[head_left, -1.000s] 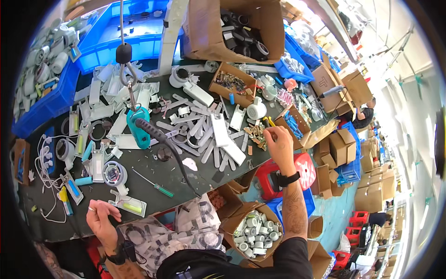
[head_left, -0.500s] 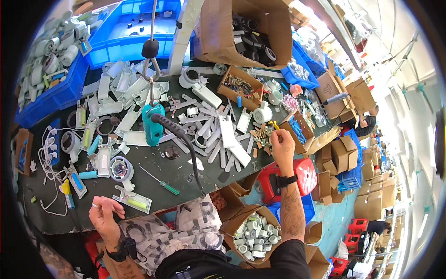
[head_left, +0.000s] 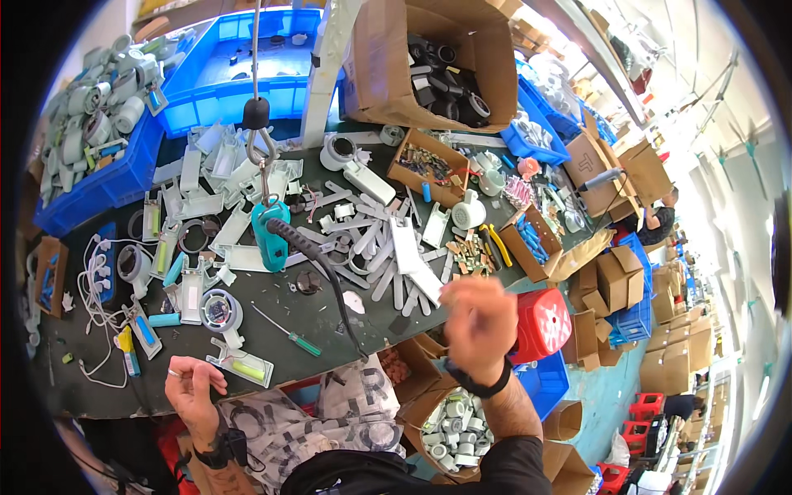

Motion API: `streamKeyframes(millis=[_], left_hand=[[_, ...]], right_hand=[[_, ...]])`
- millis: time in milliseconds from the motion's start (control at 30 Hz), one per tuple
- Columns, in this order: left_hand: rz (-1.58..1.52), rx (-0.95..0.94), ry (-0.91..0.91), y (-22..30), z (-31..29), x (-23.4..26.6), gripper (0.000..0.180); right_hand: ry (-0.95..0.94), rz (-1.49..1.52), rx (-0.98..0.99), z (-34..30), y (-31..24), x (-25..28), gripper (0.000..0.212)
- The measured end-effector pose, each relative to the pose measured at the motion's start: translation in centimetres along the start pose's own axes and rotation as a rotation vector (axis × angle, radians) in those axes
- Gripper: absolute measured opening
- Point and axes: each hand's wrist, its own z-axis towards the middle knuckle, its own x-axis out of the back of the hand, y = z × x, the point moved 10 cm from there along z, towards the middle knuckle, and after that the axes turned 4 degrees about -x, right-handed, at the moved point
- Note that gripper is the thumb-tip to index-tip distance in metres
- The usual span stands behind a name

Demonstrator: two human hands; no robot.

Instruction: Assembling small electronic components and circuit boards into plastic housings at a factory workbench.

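My left hand [head_left: 195, 398] hovers at the table's front edge, fingers loosely bent with a gap at the thumb and nothing visible in them. Just right of it lies a white housing with a yellow-green battery cell [head_left: 247, 368]. Blurred by motion, my right hand [head_left: 480, 323] is over the front edge, right of the long white handle parts [head_left: 419, 272]; whether it holds anything cannot be made out. Beyond it are a pile of small circuit boards [head_left: 469, 257] and yellow-and-black pliers [head_left: 497, 247]. A green-handled screwdriver [head_left: 304, 343] and a round white fan head [head_left: 219, 310] lie between the hands.
A teal tool [head_left: 269, 239] hangs from a hook, its black cable crossing the table. Blue bins [head_left: 91, 177] and a large carton [head_left: 371, 78] stand at the back. A red stool [head_left: 544, 322] and a carton of white parts [head_left: 452, 429] stand below the table's edge.
My right hand has moved from the circuit-board pile back toward me and slightly left, uncovering the pliers. The left hand has barely moved. The whole view has shifted slightly.
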Motion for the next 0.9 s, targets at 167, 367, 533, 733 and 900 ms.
streamKeyframes(millis=[167, 367, 533, 733, 900], left_hand=[[-0.007, 0.009, 0.042, -0.8, -1.0, 1.4, 0.011], [-0.136, -0.03, -0.242, 2.5, 0.1, -2.9, 0.023], [-0.089, -0.192, -0.376, 6.6, -2.5, -2.5, 0.027], [-0.214, 0.081, 0.147, 2.8, -3.1, 2.8, 0.011], [-0.261, 0.1, 0.153, 1.4, 0.6, 2.6, 0.018]], right_hand=[[-0.35, 0.319, 0.173, -1.5, -8.4, -6.0, 0.039], [-0.49, 0.49, -0.014, -6.3, -10.7, -14.9, 0.034], [-0.694, 0.761, -0.511, -11.5, -10.2, -22.5, 0.023], [-0.531, 0.457, -0.023, -5.2, -11.9, -23.1, 0.029], [-0.58, 0.26, 0.052, -4.4, -11.0, -25.1, 0.033]])
